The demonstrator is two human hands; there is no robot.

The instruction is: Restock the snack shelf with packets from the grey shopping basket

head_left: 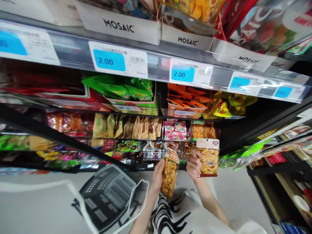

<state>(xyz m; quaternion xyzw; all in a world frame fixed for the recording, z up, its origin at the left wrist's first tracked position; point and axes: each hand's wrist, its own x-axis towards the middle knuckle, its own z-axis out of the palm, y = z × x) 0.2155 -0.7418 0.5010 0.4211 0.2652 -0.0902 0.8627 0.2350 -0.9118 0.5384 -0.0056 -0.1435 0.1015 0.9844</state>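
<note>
My left hand is closed around the side of a clear snack bag with an orange label at its top and golden-brown pieces inside. To the right of it, my right hand grips the left edge of a flatter snack bag, which has a pale header, a dark bottom band and yellowish chips showing through. Both bags are held upright, apart from each other, in front of the lower shelves. The snack kinds cannot be read from the labels.
A dark grey shopping basket with pale handles is on the floor to the left. Overhead juts a shelf edge with price tags. Green packets, orange packets and brown pouches fill lower shelves. Another rack stands at right.
</note>
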